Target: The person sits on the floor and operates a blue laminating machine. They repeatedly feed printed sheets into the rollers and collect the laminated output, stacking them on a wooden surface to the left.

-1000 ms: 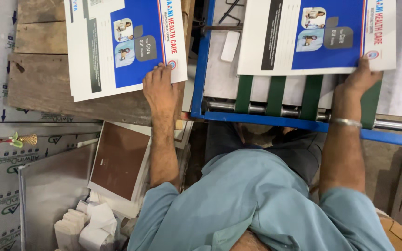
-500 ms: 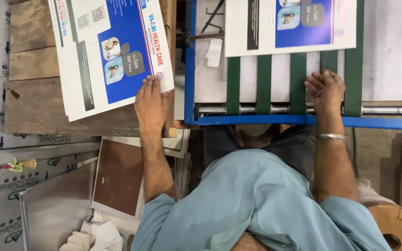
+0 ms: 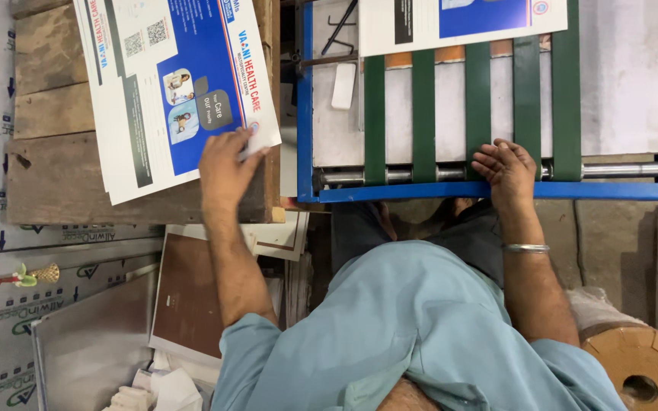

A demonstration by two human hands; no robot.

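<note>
Left hand seemingly pinches the printed sheets' corner; right hand rests open on the roller.

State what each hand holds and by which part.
The left hand grips the top printed sheet of the stack by its near corner. The right hand holds nothing; it rests on the roller beside a green belt.

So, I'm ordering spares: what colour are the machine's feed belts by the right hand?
Dark green belts, in a blue frame; the head view shows them.
</note>
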